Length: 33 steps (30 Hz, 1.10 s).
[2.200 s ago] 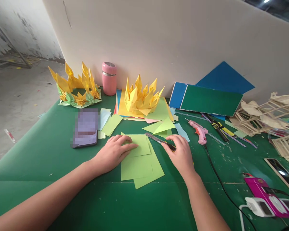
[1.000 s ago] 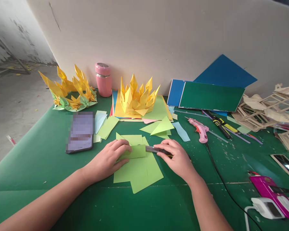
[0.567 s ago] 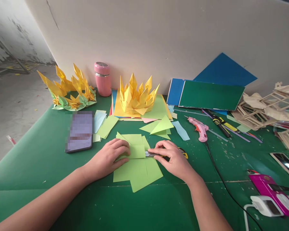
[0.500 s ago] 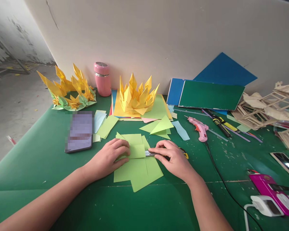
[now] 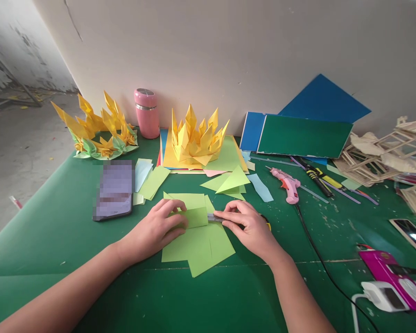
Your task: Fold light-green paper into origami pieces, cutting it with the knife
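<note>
Far L on green tbl (image 5: 142, 300): yellow crown w/ green leaves (image 5: 106, 147), dark phone (image 5: 116, 192) just in front, screen pixelated. Next R, pink flask (image 5: 147, 118) upright near wall, lid on, contents can't tell. Blue + green scraps (image 5: 155, 182) by phone.

L forearm in from lower L, low over tbl. L hand (image 5: 161, 226) palm down, fingers bent, thumb below, gripping L end of folded green piece (image 5: 198, 216); exact contact hidden under fingers. Piece lies flat-ish atop loose green sheets (image 5: 197, 247), abt centre of tbl. Behind: 2nd yellow crown (image 5: 198, 145) on stack of coloured sheets (image 5: 234, 159).

Cutter (image 5: 213, 217) at piece's R end, blade tip meeting the edge; can't tell if inside fold or under. R hand (image 5: 247, 223) closed round cutter, palm down, index + thumb pinching close to blade, handle mostly hidden; wrist angled in, forearm from lower R.

Beyond: green offcuts (image 5: 234, 180), lt-blue scrap (image 5: 261, 187), pink glue gun (image 5: 288, 185) w/ black cord running toward viewer, green/blue board (image 5: 305, 136) leaning on wall, yellow/black tools (image 5: 321, 180). Far R: wood-stick models (image 5: 367, 159), magenta power strip (image 5: 379, 263) w/ white plugs (image 5: 384, 296), 2nd phone (image 5: 409, 233) at edge.
</note>
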### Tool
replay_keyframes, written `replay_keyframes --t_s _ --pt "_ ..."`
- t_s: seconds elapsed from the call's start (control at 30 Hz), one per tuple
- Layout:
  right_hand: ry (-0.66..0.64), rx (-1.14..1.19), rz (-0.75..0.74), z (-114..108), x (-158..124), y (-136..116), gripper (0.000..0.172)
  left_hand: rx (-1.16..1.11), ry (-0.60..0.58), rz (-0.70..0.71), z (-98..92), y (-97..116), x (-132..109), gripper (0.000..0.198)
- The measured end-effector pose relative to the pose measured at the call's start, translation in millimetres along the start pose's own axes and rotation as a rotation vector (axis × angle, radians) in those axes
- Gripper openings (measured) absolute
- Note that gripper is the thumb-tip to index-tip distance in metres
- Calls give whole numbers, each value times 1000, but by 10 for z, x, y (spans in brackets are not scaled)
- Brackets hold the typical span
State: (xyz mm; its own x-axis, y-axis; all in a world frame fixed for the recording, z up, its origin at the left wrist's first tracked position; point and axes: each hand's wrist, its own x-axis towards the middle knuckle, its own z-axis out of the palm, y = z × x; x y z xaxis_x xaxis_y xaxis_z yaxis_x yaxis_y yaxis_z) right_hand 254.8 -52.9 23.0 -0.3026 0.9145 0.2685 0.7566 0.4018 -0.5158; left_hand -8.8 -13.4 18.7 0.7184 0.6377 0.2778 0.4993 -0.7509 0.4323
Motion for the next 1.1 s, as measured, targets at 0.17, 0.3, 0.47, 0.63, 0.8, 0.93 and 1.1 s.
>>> replay_keyframes --t_s 0.17,0.3,0.47,0.63,0.8,0.93,1.1 --pt "-40 -11 -22 23 -7 26 38 17 -55 13 -11 -13 26 16" --pt "-59 -26 -30 18 -4 9 40 3 -77 -3 -10 -23 52 18" --pt "-68 -24 -50 13 -4 15 39 -18 -84 -22 -20 -25 76 18" --pt "-72 4 -84 29 -3 60 38 -37 -91 -38 -24 -44 82 18" --pt "-95 34 -90 10 7 61 35 -60 -87 -50 -20 -61 83 19" --pt "-131 76 -46 -41 -18 58 30 -73 -77 -31 -28 -72 88 27" --pt "-144 115 -19 -76 -54 85 27 -86 -100 0 -48 -108 89 33"
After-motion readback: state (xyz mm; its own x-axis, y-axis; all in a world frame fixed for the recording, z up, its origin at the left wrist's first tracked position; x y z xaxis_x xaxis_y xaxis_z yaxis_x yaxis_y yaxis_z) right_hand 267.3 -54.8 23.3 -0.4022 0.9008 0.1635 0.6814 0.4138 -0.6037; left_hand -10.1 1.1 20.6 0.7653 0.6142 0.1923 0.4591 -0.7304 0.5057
